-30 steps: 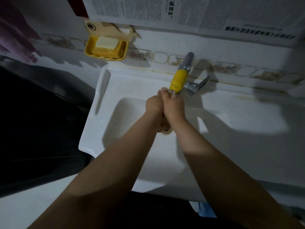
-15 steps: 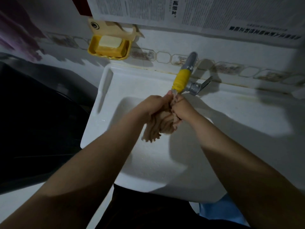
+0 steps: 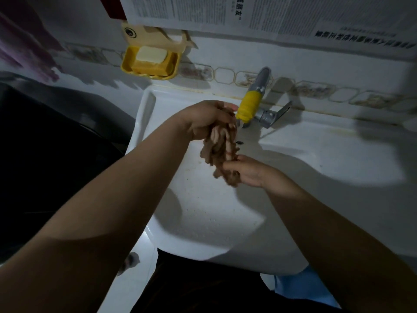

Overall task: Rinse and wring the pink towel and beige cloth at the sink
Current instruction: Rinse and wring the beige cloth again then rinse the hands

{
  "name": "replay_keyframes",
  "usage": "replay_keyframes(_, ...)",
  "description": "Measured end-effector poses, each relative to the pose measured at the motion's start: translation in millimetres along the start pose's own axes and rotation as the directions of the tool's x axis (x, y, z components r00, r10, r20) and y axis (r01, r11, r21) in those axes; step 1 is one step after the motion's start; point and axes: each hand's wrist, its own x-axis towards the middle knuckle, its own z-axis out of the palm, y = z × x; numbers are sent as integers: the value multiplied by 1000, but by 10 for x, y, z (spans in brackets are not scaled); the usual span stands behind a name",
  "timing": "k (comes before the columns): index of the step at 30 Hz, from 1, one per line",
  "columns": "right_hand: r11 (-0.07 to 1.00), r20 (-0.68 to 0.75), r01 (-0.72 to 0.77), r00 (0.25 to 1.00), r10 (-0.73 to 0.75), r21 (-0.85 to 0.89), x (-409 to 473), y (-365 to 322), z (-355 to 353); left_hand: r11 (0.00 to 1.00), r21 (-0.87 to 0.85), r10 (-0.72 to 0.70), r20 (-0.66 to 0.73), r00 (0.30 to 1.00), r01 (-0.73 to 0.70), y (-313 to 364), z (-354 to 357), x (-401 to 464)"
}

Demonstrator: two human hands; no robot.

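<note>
A wet, bunched beige cloth (image 3: 220, 150) hangs over the basin of the white sink (image 3: 203, 211). My left hand (image 3: 207, 118) grips its top end just left of the tap (image 3: 249, 107), which has a yellow sleeve on its spout. My right hand (image 3: 247, 171) holds the cloth's lower end from the right, fingers pinched on it. The cloth stretches between the two hands. No pink towel is in view.
A yellow soap dish (image 3: 150, 62) with a bar of soap hangs on the wall at the back left. Newspaper (image 3: 248, 14) covers the wall above. The tap lever (image 3: 282, 110) points right. A dark object fills the left side.
My hands were clasped together under the tap. They have drawn apart: the left stays up by the spout, the right has dropped lower, and the cloth is now stretched out between them.
</note>
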Motion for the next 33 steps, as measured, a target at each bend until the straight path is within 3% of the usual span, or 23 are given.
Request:
replay_keyframes(1,998,-77,22,997,-17,59,13,30,11,994,108,1,-29,1000,2,-1,-11,16)
replay_keyframes(2,994,-150,42,988,-27,101,12,51,4,944,329,1,-75,997,24,1,-39,34)
replay_keyframes(3,987,-204,73,978,-42,143,-2,57,-16,805,589,-9,-104,995,69,-13,-79,51)
replay_keyframes(4,975,-243,126,967,-78,186,-25,48,-30,604,789,-47,-109,993,115,-49,-135,66)
replay_keyframes(5,957,-282,189,951,-123,219,-55,16,-54,461,871,-138,-115,984,167,-113,-203,87)
replay_keyframes(7,912,-342,308,917,-207,272,-128,-98,-102,350,899,-337,-142,931,264,-298,-277,90)
replay_keyframes(9,857,-364,371,901,-238,358,-185,-216,-161,215,942,-332,-179,926,259,-519,-339,108)
replay_keyframes(10,840,-361,372,903,-231,394,-204,-267,-194,222,944,-277,-179,944,245,-609,-380,110)
replay_keyframes(11,834,-358,366,907,-221,413,-211,-304,-224,315,921,-232,-159,960,229,-693,-431,97)
replay_keyframes(12,834,-358,364,908,-219,414,-209,-330,-250,477,853,-211,-122,970,212,-775,-482,80)
replay_keyframes(14,857,-381,362,899,-216,367,-194,-338,-279,835,524,-177,-33,984,168,-934,-540,10)
replay_keyframes(15,878,-400,347,894,-203,330,-184,-324,-292,944,313,-110,4,994,104,-1015,-530,-25)
replay_keyframes(16,908,-417,316,890,-184,274,-178,-295,-312,990,136,-30,13,999,28,-1083,-502,-56)
replay_keyframes(17,943,-417,265,894,-162,202,-166,-255,-339,999,31,39,-5,999,-39,-1133,-454,-72)
replay_keyframes(19,989,-350,146,928,-128,25,-186,-207,-346,991,-12,132,-96,987,-134,-1181,-379,-76)
replay_keyframes(22,987,-251,47,964,-85,-157,-197,-158,-314,957,271,204,-373,905,-104,-1125,-272,-68)
replay_keyframes(24,974,-317,52,941,-122,-220,-185,-169,-273,889,454,307,-498,811,-58,-1092,-176,-63)
replay_keyframes(26,946,-459,36,868,-189,-322,-148,-183,-280,895,431,359,-543,759,-116,-1096,-109,-64)
replay_keyframes(29,940,-631,25,735,-248,-340,-80,-200,-250,971,113,234,-639,733,-211,-1133,2,-4)
replay_keyframes(31,942,-707,64,644,-292,-330,-35,-195,-66,985,-104,20,-729,684,-139,-1122,76,60)
replay_keyframes(33,937,-738,175,579,-346,-301,41,-194,251,938,-338,-196,-698,689,-75,-1067,156,108)
